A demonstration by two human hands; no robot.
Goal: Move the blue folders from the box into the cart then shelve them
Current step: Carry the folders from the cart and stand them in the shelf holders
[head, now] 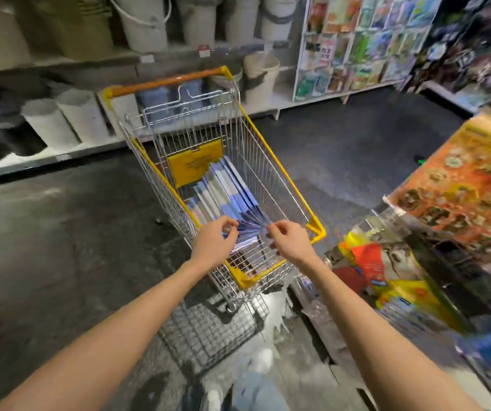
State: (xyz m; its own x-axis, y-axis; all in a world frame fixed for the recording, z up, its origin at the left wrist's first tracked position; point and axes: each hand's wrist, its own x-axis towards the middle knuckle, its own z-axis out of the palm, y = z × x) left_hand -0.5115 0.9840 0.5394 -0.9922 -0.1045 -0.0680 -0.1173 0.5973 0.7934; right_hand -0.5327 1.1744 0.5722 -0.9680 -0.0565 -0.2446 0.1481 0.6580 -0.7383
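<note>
Head view: blue folders (223,191) in the shopping cart (285,185) at frame centre are pinched by the left hand (216,240) and right hand (290,240), fingers curled.

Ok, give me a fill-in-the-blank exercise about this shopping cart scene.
1. The left hand and right hand both pinch blue ____.
2. These lie fanned out inside the wire ____.
3. Its far handle is coloured ____.
Missing words: folders; cart; orange.

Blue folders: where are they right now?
Head view, centre: the blue folders lie fanned inside the cart, on the near side of its yellow sign, with the left hand and right hand pinching their near ends.
</note>
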